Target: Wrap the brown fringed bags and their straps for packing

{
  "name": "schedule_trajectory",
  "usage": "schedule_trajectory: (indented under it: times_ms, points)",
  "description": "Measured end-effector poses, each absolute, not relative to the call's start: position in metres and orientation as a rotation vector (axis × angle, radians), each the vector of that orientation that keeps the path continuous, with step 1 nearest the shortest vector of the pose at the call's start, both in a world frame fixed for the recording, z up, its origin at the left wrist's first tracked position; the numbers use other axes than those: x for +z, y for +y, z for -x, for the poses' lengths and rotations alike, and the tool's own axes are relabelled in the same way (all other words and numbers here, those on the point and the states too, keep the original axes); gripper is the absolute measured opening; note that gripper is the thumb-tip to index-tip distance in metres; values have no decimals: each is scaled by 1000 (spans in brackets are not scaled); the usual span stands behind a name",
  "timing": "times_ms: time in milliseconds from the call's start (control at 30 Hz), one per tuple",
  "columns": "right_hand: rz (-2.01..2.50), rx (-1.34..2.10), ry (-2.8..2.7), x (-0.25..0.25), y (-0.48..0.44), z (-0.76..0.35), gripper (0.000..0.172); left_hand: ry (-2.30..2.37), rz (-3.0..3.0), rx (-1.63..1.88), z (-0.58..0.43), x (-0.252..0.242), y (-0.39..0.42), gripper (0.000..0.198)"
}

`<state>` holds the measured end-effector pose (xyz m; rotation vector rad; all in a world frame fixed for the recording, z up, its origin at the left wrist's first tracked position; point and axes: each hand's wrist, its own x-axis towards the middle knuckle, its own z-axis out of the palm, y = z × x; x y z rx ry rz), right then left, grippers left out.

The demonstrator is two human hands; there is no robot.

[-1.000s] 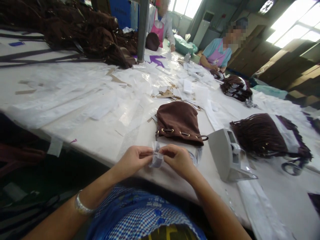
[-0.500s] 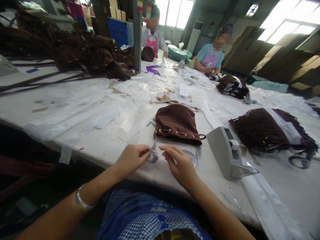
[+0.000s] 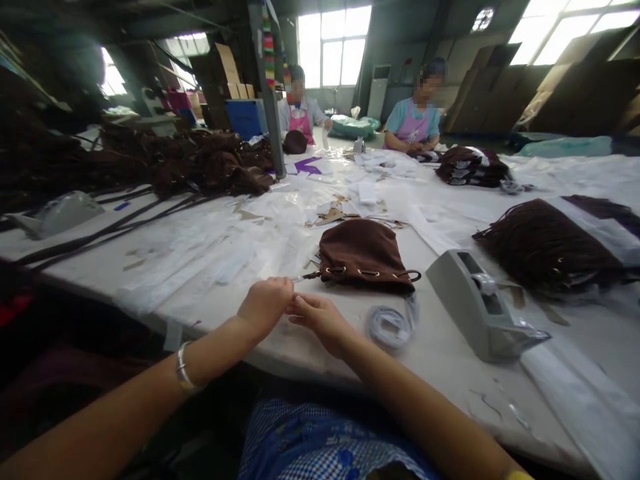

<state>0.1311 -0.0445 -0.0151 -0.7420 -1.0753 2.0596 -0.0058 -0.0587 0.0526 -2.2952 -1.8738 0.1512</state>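
A brown drawstring bag (image 3: 363, 253) lies on the white table, its gold-eyeleted mouth toward me. From its left corner a short dark strap end leads to a thin pale strip of wrapping (image 3: 299, 278) that runs into my left hand (image 3: 267, 305). That hand is closed, with the strip pinched at its fingertips. My right hand (image 3: 320, 321) meets it, thumb and fingers drawn together at the left fingertips; what they hold, if anything, is hidden. A coil of grey-wrapped strap (image 3: 390, 327) rests just below the bag, apart from both hands.
A grey tape dispenser (image 3: 475, 307) stands right of the bag, near fringed brown bundles (image 3: 555, 250). Clear plastic bags (image 3: 200, 260) spread across the left. Brown bags (image 3: 210, 160) are heaped beside a metal post (image 3: 273, 100). Two co-workers (image 3: 413, 123) are across the table.
Both hands have shifted left of the bag, and my right fingers have come against the left ones. The strap end beside the bag now stretches toward my left hand. The view has turned.
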Motion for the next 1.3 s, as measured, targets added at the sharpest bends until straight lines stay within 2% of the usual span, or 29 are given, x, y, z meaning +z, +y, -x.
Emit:
schedule_trajectory:
  times_ms: [400, 867, 1300]
  points:
    - [728, 2191, -655, -19, -53, -125, 37, -1788, 2082, -240, 13, 6, -80, 25]
    - [809, 1924, -595, -30, -66, -116, 47, -1938, 2070, -514, 6, -10, -91, 28]
    - [757, 1816, -596, -38, -64, -114, 41, -1877, 2143, -878, -7, -16, -98, 26]
